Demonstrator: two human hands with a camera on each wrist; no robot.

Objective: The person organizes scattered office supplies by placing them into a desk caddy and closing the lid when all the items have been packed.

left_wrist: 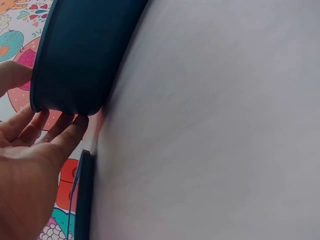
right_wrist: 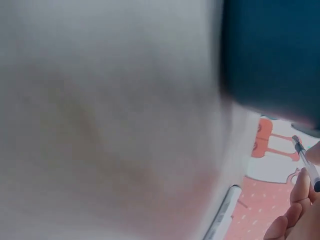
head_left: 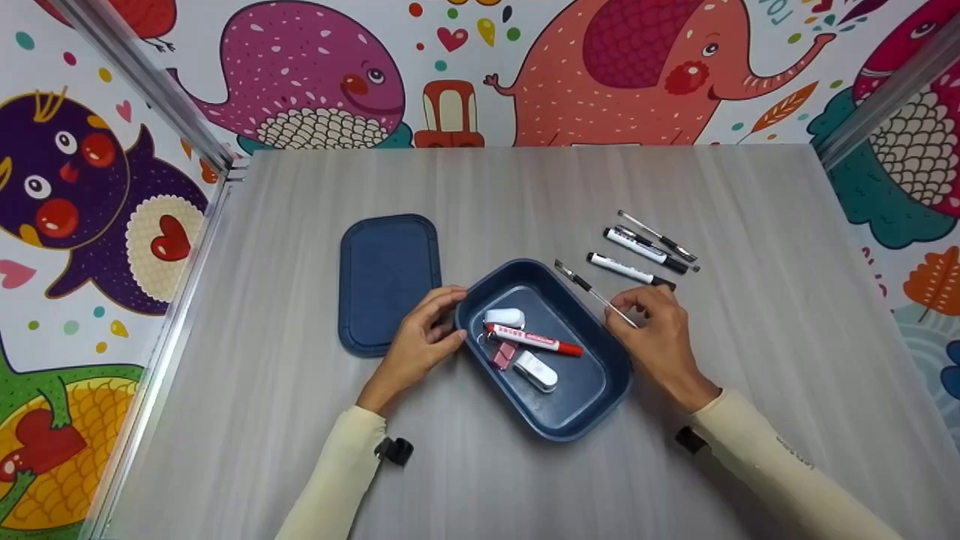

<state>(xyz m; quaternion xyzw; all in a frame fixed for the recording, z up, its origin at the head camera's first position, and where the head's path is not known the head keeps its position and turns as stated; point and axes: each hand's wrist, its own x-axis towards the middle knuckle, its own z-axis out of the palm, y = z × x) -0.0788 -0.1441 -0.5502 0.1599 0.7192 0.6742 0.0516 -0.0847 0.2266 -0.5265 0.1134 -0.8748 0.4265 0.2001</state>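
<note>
In the head view a blue box (head_left: 577,420) stands at an angle, holding a red-capped marker (head_left: 532,339), two white clip-like items (head_left: 536,372) and a small pink item (head_left: 503,355). My left hand (head_left: 420,337) touches the box's left corner, fingertips against its wall; the left wrist view shows those fingers (left_wrist: 65,132) on the box (left_wrist: 75,60). My right hand (head_left: 660,337) pinches a clear pen (head_left: 592,292) by one end, beside the box's right edge. The pen (right_wrist: 306,162) also shows in the right wrist view, between thumb and fingers.
A blue lid (head_left: 390,285) lies flat left of the box. Beyond my right hand lie two white markers (head_left: 630,268) with black caps and black-and-clear pens (head_left: 658,235). A patterned wall (head_left: 465,60) stands behind the table (head_left: 300,420).
</note>
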